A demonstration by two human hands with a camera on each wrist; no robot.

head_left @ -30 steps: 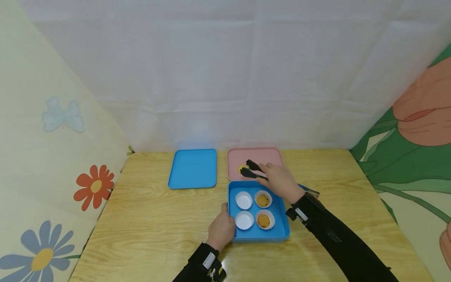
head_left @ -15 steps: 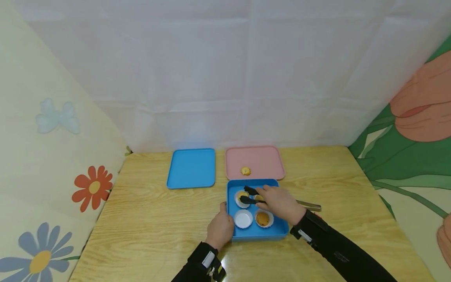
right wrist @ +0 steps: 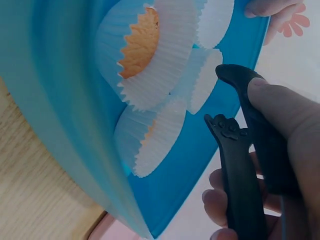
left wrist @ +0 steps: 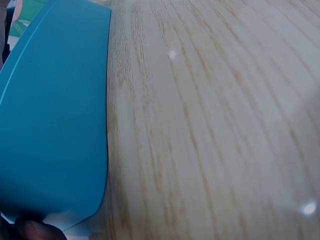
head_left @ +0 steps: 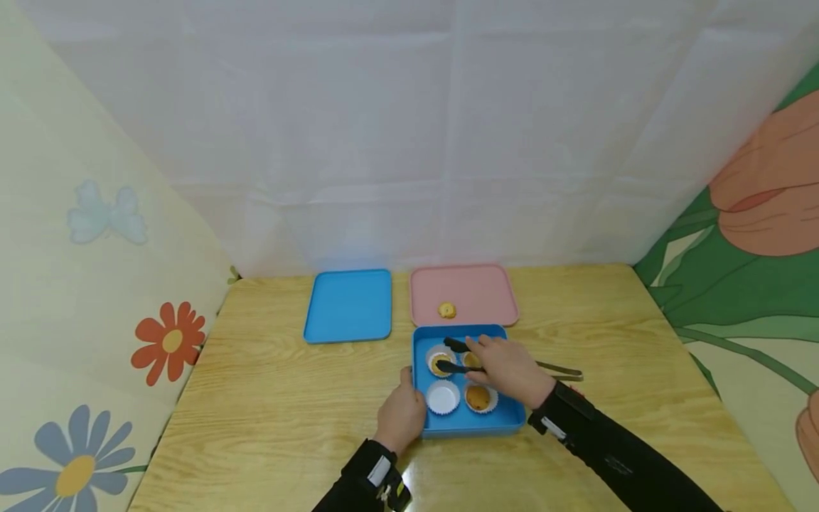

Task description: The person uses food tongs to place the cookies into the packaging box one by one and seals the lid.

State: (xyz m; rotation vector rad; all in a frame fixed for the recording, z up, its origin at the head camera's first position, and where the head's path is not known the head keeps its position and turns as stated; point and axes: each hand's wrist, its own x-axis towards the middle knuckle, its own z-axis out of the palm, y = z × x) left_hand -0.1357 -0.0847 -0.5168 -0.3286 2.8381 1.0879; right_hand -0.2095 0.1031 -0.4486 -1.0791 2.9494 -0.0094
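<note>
Two wrist straps come nearest, toward the worktop's (head_left: 281, 405) near edge, which runs out of frame: white tag on the left (head_left: 379, 472), another on the right (head_left: 553, 428), print too small to read. Left hand (head_left: 399, 412) grips left wall of the blue box (head_left: 473, 425), itself just right of worktop's middle, betw. near & far edges. Box prob. stiff plastic, fairly light, apt to slide on smooth wood, so a wall's a good hold. In it, near-left paper cup (head_left: 443, 398) shows its white bottom; near-right cookie (head_left: 478, 398) sits in its own cup. Pleated cups look thin, prob. crush w/ any squeeze. Right hand (head_left: 512, 370) is wrapped round black tongs (right wrist: 241, 175), tips apart; paw relief on one tip, no brand seen. Tongs prob. springy, best held on the black grips. Far-left cookie (head_left: 441, 358) lies in its cup by the tips, contact unclear; far-right cookie (head_left: 472, 360) partly hidden by hand & tongs. Cookies prob. light, dry, brittle: soft pinch on opp. edges. Beyond, nr worktop's far edge, pink tray (head_left: 486, 295) w/ one round cookie (head_left: 446, 310), which may skid on the smooth base. Blue tray (head_left: 348, 306) left of that, toward far-left corner, no writing visible
</note>
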